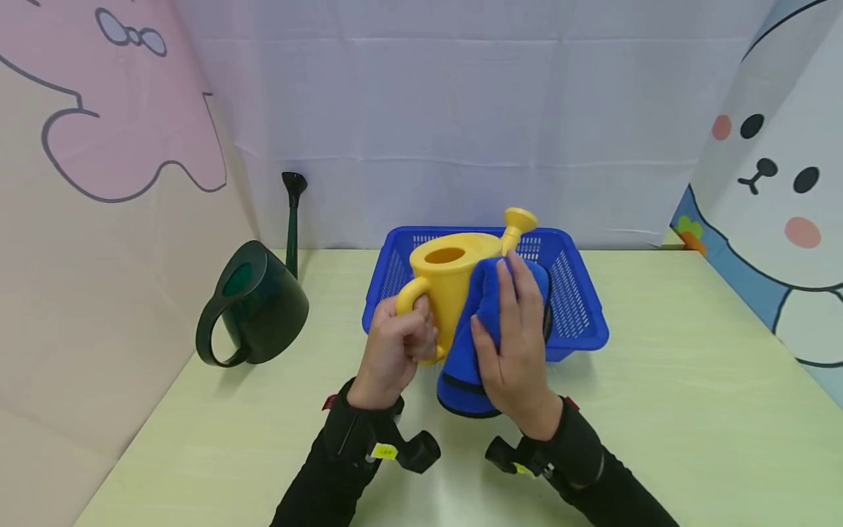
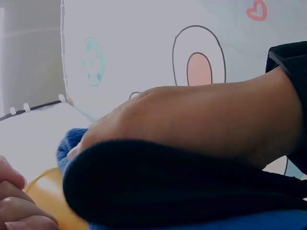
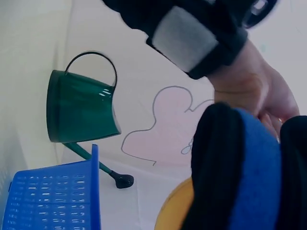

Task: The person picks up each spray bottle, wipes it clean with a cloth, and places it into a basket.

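Yellow watering can [image 1: 454,282]: smooth moulded plastic, round-bodied with an open top, a loop handle on the left and a slim spout ending in a flared rose at the far side; it is held up above the near edge of the blue basket [image 1: 579,307].
Left hand [image 1: 397,344]: the fingers are curled tightly round the can's loop handle; a black sleeve and a wrist-worn camera are seen below it.
Right hand [image 1: 514,344]: the fingers are laid nearly straight and flat, pressing the blue cloth [image 1: 470,351] against the right flank of the can.
Blue cloth: soft, plush fabric with a dark edging, draped down below the can's base; its far part is covered by the palm.
Blue basket: rigid plastic, rectangular, with perforated lattice walls; its interior is largely hidden behind the can and hands.
Green watering can [image 1: 260,300]: dark glossy plastic, set on the table at the far left beside the wall, its long spout pointing up.
Table [image 1: 658,410]: pale green, matte surface.
Hard to make out: the left wrist view is mostly blocked by a blurred forearm and sleeve.
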`<move>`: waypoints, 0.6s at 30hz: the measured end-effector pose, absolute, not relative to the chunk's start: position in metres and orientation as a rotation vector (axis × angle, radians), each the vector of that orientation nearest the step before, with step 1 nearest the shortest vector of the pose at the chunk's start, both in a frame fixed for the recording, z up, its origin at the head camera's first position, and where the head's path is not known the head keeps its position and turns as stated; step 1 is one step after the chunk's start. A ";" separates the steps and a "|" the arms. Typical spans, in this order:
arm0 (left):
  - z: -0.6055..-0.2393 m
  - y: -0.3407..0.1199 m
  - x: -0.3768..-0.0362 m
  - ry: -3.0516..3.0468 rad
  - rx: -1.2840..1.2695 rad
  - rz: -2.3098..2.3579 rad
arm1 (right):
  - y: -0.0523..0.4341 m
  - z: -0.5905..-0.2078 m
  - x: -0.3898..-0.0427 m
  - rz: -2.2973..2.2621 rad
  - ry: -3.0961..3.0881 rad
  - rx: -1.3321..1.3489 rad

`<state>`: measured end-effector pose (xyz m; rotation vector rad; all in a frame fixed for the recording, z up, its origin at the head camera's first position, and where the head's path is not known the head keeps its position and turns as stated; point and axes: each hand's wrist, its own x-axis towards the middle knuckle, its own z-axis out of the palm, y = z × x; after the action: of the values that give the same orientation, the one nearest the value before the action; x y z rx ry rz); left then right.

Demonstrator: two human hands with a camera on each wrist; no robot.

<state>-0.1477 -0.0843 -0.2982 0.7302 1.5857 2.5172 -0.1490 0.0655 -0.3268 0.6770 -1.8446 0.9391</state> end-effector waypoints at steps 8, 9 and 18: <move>-0.296 -0.082 -0.148 1.638 0.633 2.507 | 0.053 -0.337 -0.146 0.620 -1.821 0.688; -0.296 -0.082 -0.148 1.648 0.610 2.504 | 0.051 -0.339 -0.146 0.586 -1.825 0.686; -0.294 -0.079 -0.148 1.655 0.527 2.519 | 0.055 -0.338 -0.149 0.595 -1.809 0.733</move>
<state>-0.1483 -0.0795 -0.2944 0.5270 1.6554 2.5187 -0.1489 0.0547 -0.3382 0.7331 -1.8093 0.5946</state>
